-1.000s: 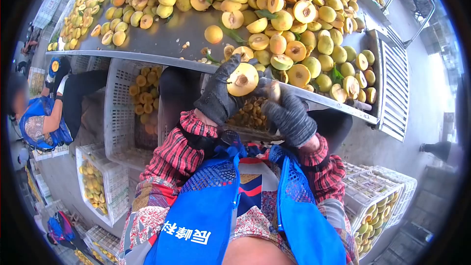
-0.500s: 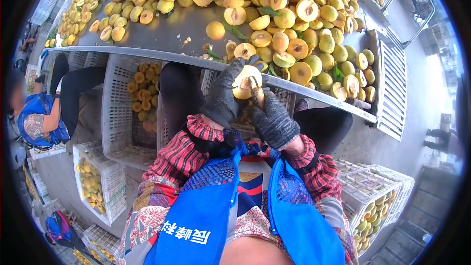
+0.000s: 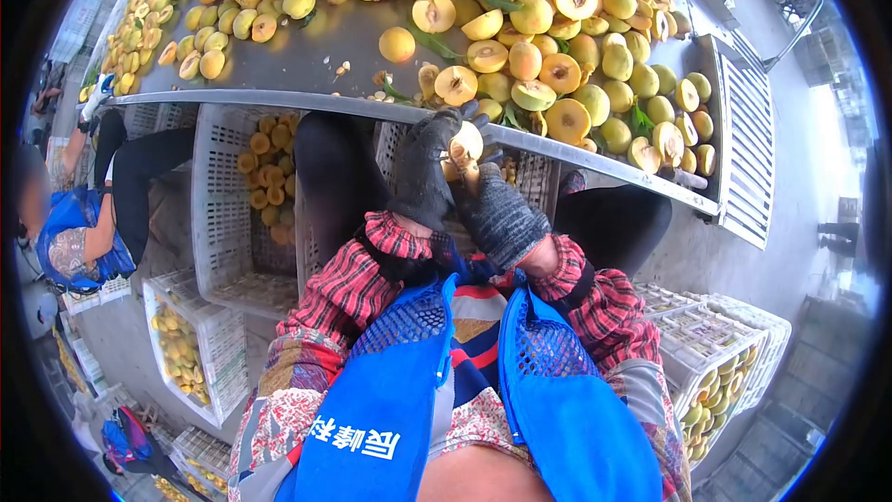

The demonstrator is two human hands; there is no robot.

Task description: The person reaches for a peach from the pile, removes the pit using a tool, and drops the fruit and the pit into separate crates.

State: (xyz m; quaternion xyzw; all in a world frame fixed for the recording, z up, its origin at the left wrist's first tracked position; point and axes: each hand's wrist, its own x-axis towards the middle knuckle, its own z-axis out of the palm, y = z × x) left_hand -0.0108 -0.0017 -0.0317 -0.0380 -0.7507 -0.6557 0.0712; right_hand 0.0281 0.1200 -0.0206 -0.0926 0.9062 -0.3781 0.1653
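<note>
My left hand (image 3: 420, 172), in a dark grey glove, is closed around a yellow peach half (image 3: 468, 139) just below the metal table's front edge. My right hand (image 3: 502, 220), gloved in grey too, grips a small pitting tool (image 3: 465, 170) with a tan handle. The tool's tip meets the cut face of the fruit, and my fingers partly hide the contact. Close beyond both hands, a heap of halved yellow peaches (image 3: 544, 60) covers much of the metal table (image 3: 316, 51).
Under the table edge stands a white crate (image 3: 218, 195) with peach halves inside. Other fruit-filled crates sit on the floor at left (image 3: 200, 335) and right (image 3: 715, 339). A slatted metal panel (image 3: 746, 144) borders the table's right end. Another person (image 3: 79, 228) in a blue vest works at left.
The peach half has turned, so its cut face shows less. My right hand has shifted left and tilted, bringing the tool closer to my left hand. The other person's gloved hand has risen to the table edge.
</note>
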